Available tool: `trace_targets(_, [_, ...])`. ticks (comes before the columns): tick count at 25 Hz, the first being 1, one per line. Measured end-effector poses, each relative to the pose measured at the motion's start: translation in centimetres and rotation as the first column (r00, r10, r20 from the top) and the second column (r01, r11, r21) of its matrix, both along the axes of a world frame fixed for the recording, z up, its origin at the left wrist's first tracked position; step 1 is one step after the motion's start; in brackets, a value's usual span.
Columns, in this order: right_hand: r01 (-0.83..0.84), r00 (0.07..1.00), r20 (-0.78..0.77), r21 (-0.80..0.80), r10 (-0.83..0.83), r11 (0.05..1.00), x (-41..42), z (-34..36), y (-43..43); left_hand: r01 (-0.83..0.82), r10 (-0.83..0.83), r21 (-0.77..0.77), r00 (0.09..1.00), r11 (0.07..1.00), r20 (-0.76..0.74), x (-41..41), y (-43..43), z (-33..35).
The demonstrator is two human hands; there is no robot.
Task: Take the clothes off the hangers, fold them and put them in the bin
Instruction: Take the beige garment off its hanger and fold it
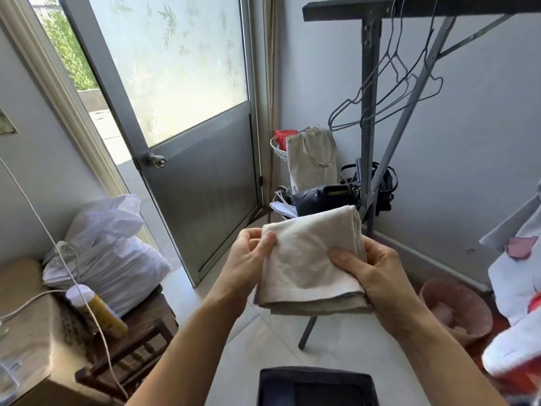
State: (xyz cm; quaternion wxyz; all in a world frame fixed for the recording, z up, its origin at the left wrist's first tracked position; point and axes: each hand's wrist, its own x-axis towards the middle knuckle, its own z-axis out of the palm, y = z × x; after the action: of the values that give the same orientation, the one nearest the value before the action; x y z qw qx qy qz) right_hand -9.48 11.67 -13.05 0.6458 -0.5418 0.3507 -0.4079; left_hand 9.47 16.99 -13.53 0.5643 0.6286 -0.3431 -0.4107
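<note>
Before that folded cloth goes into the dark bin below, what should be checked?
1. The folded cream cloth is compact, edges together: ok.
2. The left hand and right hand both grip it: ok.
3. The dark bin sits below the hands, top open: ok.
4. Room left inside the bin: cannot tell, mostly out of view.
5. All clothes folded: not ok, a white garment at right remains.

Pale tiled floor (272, 341) bearing a dark bin (314, 375), a wooden stool (137, 326), a pink basket (483, 320), a metal rack (369, 142) and bags (322, 197) heaped in the corner.
</note>
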Motion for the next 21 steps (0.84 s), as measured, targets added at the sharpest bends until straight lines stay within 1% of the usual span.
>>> trace_targets(1, [0.032, 0.999, -0.040, -0.107, -0.037, 0.994, 0.4, -0.4, -0.3, -0.054, 0.048, 0.037, 0.989, 0.998, 0.138, 0.2, -0.4, -0.8])
trace_targets(2, [0.056, 0.993, -0.091, -0.224, -0.078, 0.973, 0.8, -0.7, -0.4, -0.080, 0.065, 0.070, 0.979, 0.994, 0.194, 0.3, -0.6, -1.2])
trace_targets(3, [0.072, 0.978, -0.154, -0.369, -0.138, 0.927, 1.1, -1.4, -0.4, -0.048, 0.031, 0.110, 0.987, 0.993, 0.155, 0.2, -0.8, -1.4])
trace_targets(4, [0.064, 0.952, -0.217, -0.552, -0.217, 0.832, 1.3, -2.2, -0.5, 0.033, -0.033, 0.173, 0.999, 0.984, -0.003, 0.2, -1.1, -1.3])
trace_targets(5, [0.005, 0.916, -0.268, -0.738, -0.300, 0.675, 1.5, -3.2, -0.6, 0.144, -0.092, 0.204, 0.964, 0.968, -0.248, 0.1, -1.4, -1.1])
trace_targets(6, [-0.097, 0.878, -0.299, -0.875, -0.373, 0.473, 1.7, -4.2, -0.7, 0.218, -0.118, 0.174, 0.884, 0.960, -0.453, 0.0, -1.5, -0.8])
trace_targets(7, [-0.203, 0.851, -0.319, -0.933, -0.417, 0.298, 1.8, -5.0, -0.6, 0.231, -0.125, 0.114, 0.807, 0.966, -0.577, 0.0, -1.5, -0.8])
trace_targets(8, [-0.286, 0.834, -0.348, -0.936, -0.429, 0.205, 1.7, -5.6, -0.4, 0.209, -0.121, 0.069, 0.774, 0.976, -0.621, 0.1, -1.6, -0.9])
trace_targets(9, [-0.327, 0.826, -0.375, -0.927, -0.420, 0.185, 1.6, -5.7, -0.1, 0.162, -0.097, 0.050, 0.781, 0.985, -0.617, 0.2, -1.6, -1.2])
trace_targets(10, [-0.333, 0.827, -0.396, -0.917, -0.400, 0.220, 1.5, -5.7, 0.2, 0.115, -0.071, 0.038, 0.807, 0.993, -0.586, 0.3, -1.7, -1.6])
trace_targets(11, [-0.311, 0.835, -0.412, -0.900, -0.365, 0.305, 1.5, -5.6, 0.6, 0.083, -0.058, 0.021, 0.831, 0.996, -0.553, 0.6, -1.7, -2.0])
trace_targets(12, [-0.238, 0.856, -0.400, -0.868, -0.327, 0.437, 1.6, -5.5, 0.7, 0.078, -0.066, 0.000, 0.845, 0.997, -0.531, 0.9, -1.6, -2.3])
trace_targets(13, [-0.118, 0.881, -0.365, -0.786, -0.301, 0.607, 1.9, -5.4, 0.6, 0.089, -0.084, -0.015, 0.856, 0.996, -0.510, 1.2, -1.5, -2.7])
trace_targets(14, [0.003, 0.909, -0.329, -0.608, -0.255, 0.794, 2.3, -5.1, 0.1, 0.107, -0.105, -0.025, 0.863, 0.994, -0.494, 1.5, -1.5, -2.9])
trace_targets(15, [0.039, 0.948, -0.284, -0.341, -0.142, 0.939, 2.8, -4.7, -0.6, 0.127, -0.122, -0.023, 0.865, 0.992, -0.487, 1.6, -1.5, -3.2])
trace_targets(16, [-0.048, 0.987, -0.157, -0.032, 0.043, 0.998, 3.1, -4.8, -1.6, 0.149, -0.137, -0.013, 0.862, 0.989, -0.488, 1.7, -1.6, -3.6])
trace_targets(17, [-0.201, 0.979, 0.014, 0.237, 0.204, 0.950, 3.3, -5.3, -2.5, 0.167, -0.146, -0.002, 0.856, 0.986, -0.496, 1.8, -1.7, -4.0])
trace_targets(18, [-0.312, 0.950, 0.145, 0.403, 0.277, 0.860, 3.7, -5.9, -3.0, 0.173, -0.139, 0.022, 0.857, 0.985, -0.496, 2.0, -1.8, -4.7])
trace_targets(19, [-0.356, 0.933, 0.221, 0.460, 0.283, 0.814, 4.1, -7.0, -3.3, 0.163, -0.117, 0.053, 0.865, 0.985, -0.487, 2.2, -2.1, -5.5])
trace_targets(20, [-0.333, 0.940, 0.235, 0.467, 0.248, 0.819, 4.6, -8.6, -3.6, 0.132, -0.075, 0.093, 0.885, 0.987, -0.460, 2.5, -2.5, -6.5])
trace_targets(21, [-0.271, 0.957, 0.226, 0.465, 0.183, 0.843, 5.3, -10.7, -3.9, 0.082, -0.025, 0.118, 0.907, 0.990, -0.421, 2.9, -3.0, -8.0])
